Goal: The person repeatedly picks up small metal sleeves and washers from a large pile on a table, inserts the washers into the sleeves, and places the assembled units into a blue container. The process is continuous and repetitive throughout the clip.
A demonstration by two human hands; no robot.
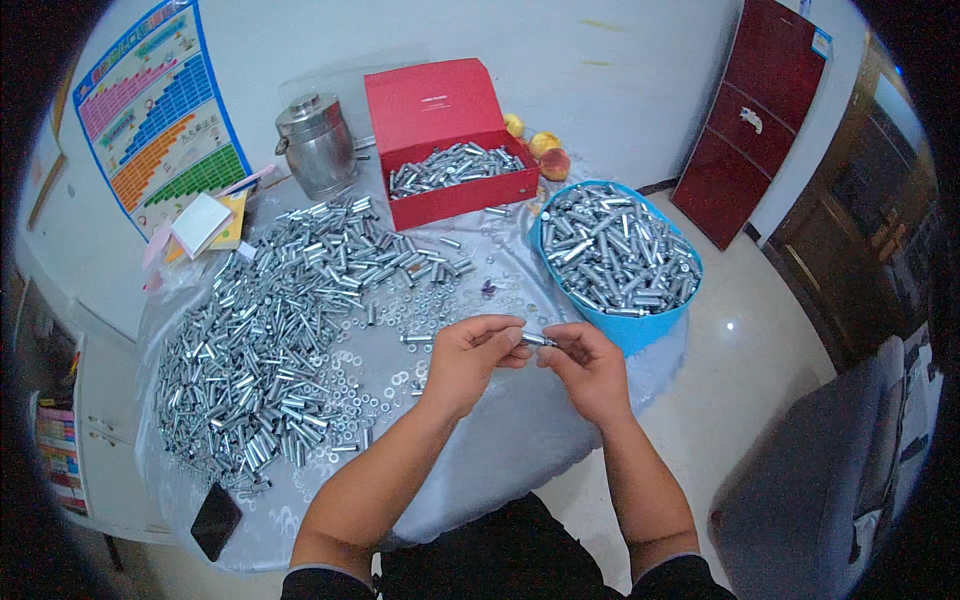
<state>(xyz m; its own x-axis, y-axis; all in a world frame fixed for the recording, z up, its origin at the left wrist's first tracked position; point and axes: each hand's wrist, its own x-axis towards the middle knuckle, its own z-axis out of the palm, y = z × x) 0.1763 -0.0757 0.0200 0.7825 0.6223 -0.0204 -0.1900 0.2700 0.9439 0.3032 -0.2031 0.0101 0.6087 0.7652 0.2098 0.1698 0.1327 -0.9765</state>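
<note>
**One fastener, lying crosswise between two sets of fingertips**

From where I stand, it all comes down to the short silvery fastener (538, 340) just right of the frame's centre. It bridges the gap between the left hand (462, 365) and the right hand (592, 372), its long axis running nearly level across the picture, dipping slightly toward the right. Neither hand is nearer: both touch it. The left has its thumb and fingers curled around the left part, hiding much of it; the right pinches the right end between thumb and fingertips, coming in from the lower right.

A slim metal rod (416, 338) shows beyond the left knuckles, on about the same line. Whether it belongs to the held piece or lies on the table behind, I can't tell.

The blue tub (640, 334), full of similar pieces, stands just above and right of the right hand. Scattered washers (350, 385) lie left of the left hand, with the big heap of metal parts (250, 345) spreading past them over the left half of the frame. The red box (462, 204) sits farther off, toward the top centre.
</note>
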